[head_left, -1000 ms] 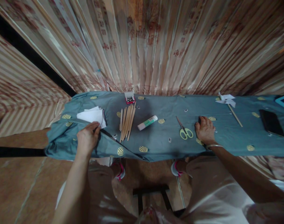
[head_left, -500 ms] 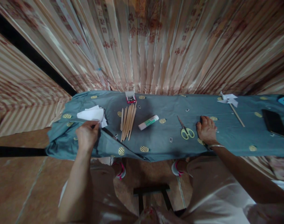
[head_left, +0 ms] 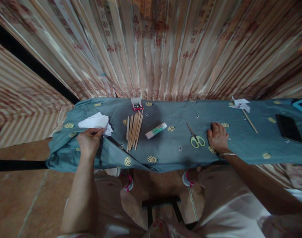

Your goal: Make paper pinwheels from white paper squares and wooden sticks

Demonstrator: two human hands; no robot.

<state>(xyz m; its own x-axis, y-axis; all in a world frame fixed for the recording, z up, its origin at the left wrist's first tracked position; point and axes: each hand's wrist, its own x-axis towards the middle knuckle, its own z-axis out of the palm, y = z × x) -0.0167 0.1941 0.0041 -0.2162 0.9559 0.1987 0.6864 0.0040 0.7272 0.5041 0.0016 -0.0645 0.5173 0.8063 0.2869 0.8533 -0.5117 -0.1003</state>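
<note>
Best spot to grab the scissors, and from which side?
Grip the scissors by the pale green handle loops, coming from the near right with the right hand, which rests palm-down beside them. The loops lie nearest the person, and the blades angle away to the left, so this should keep the hand off the tip.

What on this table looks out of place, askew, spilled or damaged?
The tablecloth looks askew: its left end is rumpled, and a dark diagonal strip runs from near the left hand past the wooden sticks, while the rest lies fairly flat. The white papers at that hand are unevenly stacked. I see no spill.
</note>
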